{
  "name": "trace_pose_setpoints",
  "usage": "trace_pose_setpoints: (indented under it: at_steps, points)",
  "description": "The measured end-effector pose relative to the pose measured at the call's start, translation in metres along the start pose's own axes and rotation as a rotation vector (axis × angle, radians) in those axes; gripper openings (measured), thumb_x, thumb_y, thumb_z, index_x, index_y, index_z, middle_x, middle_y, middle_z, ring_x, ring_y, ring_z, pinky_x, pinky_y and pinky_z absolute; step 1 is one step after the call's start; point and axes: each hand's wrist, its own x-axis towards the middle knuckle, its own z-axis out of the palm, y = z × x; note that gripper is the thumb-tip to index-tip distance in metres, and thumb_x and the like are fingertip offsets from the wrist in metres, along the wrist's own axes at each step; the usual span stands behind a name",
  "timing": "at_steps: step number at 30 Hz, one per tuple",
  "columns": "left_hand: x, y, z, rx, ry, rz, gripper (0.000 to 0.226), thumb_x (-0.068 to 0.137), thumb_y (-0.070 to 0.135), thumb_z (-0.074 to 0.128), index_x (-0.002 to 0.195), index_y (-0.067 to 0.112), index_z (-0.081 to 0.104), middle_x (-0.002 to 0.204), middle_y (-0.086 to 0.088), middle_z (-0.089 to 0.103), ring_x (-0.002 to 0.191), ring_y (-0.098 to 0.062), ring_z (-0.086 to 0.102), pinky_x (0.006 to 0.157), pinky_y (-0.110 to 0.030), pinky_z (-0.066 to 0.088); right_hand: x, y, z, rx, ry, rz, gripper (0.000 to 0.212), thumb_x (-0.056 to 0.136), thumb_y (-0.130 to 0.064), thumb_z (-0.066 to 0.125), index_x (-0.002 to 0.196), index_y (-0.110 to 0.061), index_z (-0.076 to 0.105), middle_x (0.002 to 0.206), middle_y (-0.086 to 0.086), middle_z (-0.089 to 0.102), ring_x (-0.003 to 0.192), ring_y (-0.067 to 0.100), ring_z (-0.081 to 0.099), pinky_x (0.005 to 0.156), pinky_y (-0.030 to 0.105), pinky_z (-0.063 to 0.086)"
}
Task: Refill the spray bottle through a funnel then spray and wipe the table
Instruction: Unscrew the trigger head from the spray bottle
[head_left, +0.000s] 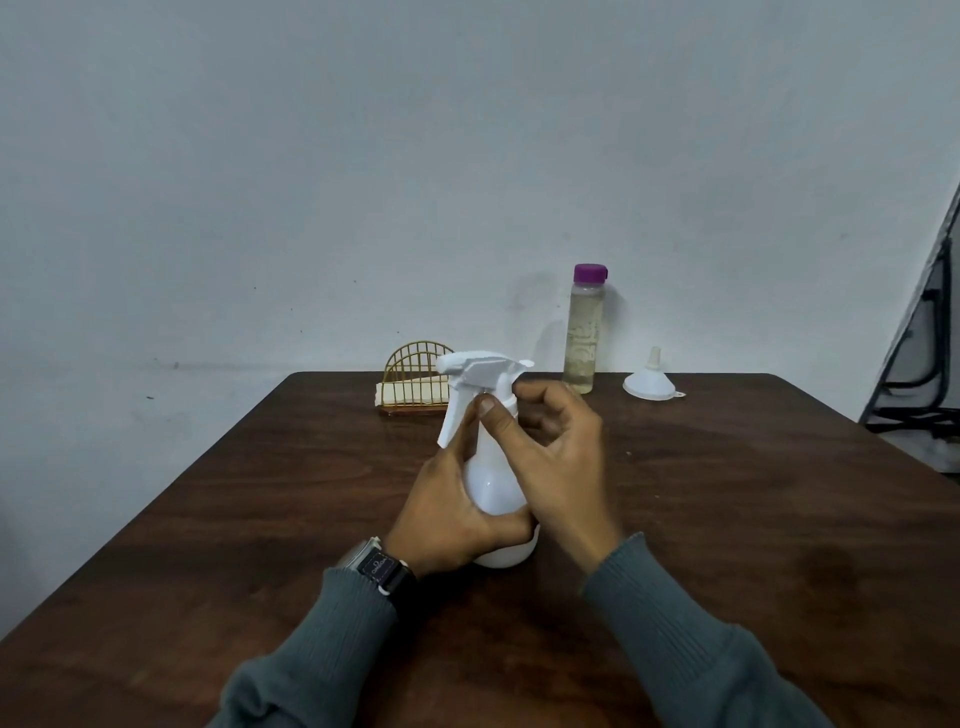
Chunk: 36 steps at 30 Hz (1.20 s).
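Observation:
A white spray bottle (493, 483) stands upright on the dark wooden table (727, 519), near its middle. My left hand (452, 514) wraps around the bottle's round body. My right hand (556, 457) pinches the collar just under the white trigger head (480, 371), thumb in front and fingers behind. A white funnel (650, 382) rests upside down at the back right. Beside it stands a clear bottle (584, 338) of pale liquid with a purple cap.
A gold wire napkin holder (415, 384) with white napkins sits at the table's far edge, behind the spray bottle. The pale wall runs close behind the table. Dark metal framing (924, 364) leans at the far right.

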Motion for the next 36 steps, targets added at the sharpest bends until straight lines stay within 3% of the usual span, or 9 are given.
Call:
trace_pose_setpoints:
  at_steps: [4,7,11,17,20,23,30,33,36]
  points:
    - [-0.0011,-0.0037,0.0003,-0.015,0.007,-0.034,0.107,0.061,0.022,0.087,0.151,0.04,0.033,0.135,0.01,0.063,0.124,-0.012,0.062,0.101,-0.043,0.054,0.0008,-0.0014,0.0013,0.113,-0.029,0.051,0.024,0.09,-0.015,0.079,0.112,-0.024,0.074,0.102,-0.002,0.077,0.095,0.011,0.075,0.083,0.031,0.06]
    - [-0.0004,-0.0049,-0.0005,-0.003,-0.004,-0.056,0.116,0.06,0.026,0.088,0.157,0.037,0.024,0.14,0.009,0.06,0.127,-0.013,0.061,0.102,-0.048,0.053,0.0014,-0.0043,-0.0022,0.189,-0.047,0.098,0.041,0.092,-0.008,0.076,0.125,-0.026,0.059,0.096,0.001,0.078,0.092,0.014,0.076,0.081,0.031,0.061]
    - [-0.0004,-0.0069,-0.001,0.024,-0.001,-0.054,0.115,0.06,0.023,0.088,0.156,0.037,0.026,0.136,0.01,0.062,0.123,-0.012,0.063,0.1,-0.049,0.054,-0.0017,-0.0033,-0.0016,0.069,-0.057,-0.005,0.034,0.095,-0.017,0.07,0.109,-0.036,0.046,0.092,0.0,0.078,0.087,0.019,0.076,0.081,0.048,0.061]
    - [0.0015,-0.0081,-0.0001,0.049,0.007,-0.038,0.109,0.064,0.008,0.091,0.153,0.033,0.033,0.134,0.013,0.063,0.121,-0.009,0.063,0.098,-0.049,0.055,-0.0054,-0.0021,-0.001,-0.003,-0.1,-0.037,0.008,0.104,-0.019,0.06,0.108,-0.024,0.057,0.097,-0.005,0.075,0.094,0.01,0.072,0.082,0.034,0.058]
    - [0.0016,-0.0088,0.0002,0.033,0.006,-0.04,0.105,0.064,0.004,0.09,0.151,0.029,0.037,0.132,0.01,0.065,0.122,-0.011,0.063,0.099,-0.049,0.054,-0.0061,-0.0031,-0.0008,0.041,-0.12,0.012,0.024,0.095,-0.026,0.073,0.115,-0.025,0.059,0.102,-0.012,0.075,0.098,0.006,0.072,0.085,0.028,0.057]
    - [0.0014,-0.0091,0.0,0.02,-0.002,-0.04,0.105,0.062,0.003,0.089,0.151,0.027,0.037,0.133,0.007,0.064,0.124,-0.014,0.062,0.102,-0.05,0.052,-0.0044,-0.0039,0.0021,0.013,-0.033,0.019,0.038,0.076,-0.04,0.084,0.105,-0.03,0.062,0.096,-0.017,0.075,0.092,0.003,0.072,0.079,0.021,0.056]
    - [-0.0002,-0.0047,-0.0013,0.009,-0.008,-0.07,0.118,0.055,0.032,0.085,0.155,0.041,0.022,0.134,0.014,0.062,0.119,-0.006,0.064,0.097,-0.043,0.056,0.0007,-0.0014,-0.0015,0.076,-0.082,0.073,0.011,0.096,-0.019,0.072,0.104,-0.025,0.068,0.098,-0.009,0.078,0.093,0.008,0.075,0.082,0.035,0.062]
    - [0.0005,-0.0055,-0.0015,0.024,-0.009,-0.058,0.115,0.057,0.026,0.086,0.154,0.04,0.026,0.132,0.015,0.063,0.118,-0.007,0.064,0.096,-0.043,0.057,-0.0002,-0.0004,-0.0022,0.082,-0.104,0.069,0.013,0.097,-0.021,0.072,0.108,-0.026,0.068,0.1,-0.011,0.078,0.095,0.007,0.075,0.082,0.032,0.06]
    - [0.0005,-0.0066,-0.0012,0.026,-0.021,-0.032,0.108,0.062,0.01,0.088,0.151,0.034,0.032,0.126,0.014,0.066,0.115,-0.009,0.066,0.097,-0.044,0.056,-0.0012,-0.0023,0.0017,0.039,-0.061,0.06,0.03,0.077,-0.037,0.086,0.099,-0.035,0.065,0.096,-0.016,0.077,0.091,0.004,0.074,0.076,0.027,0.06]
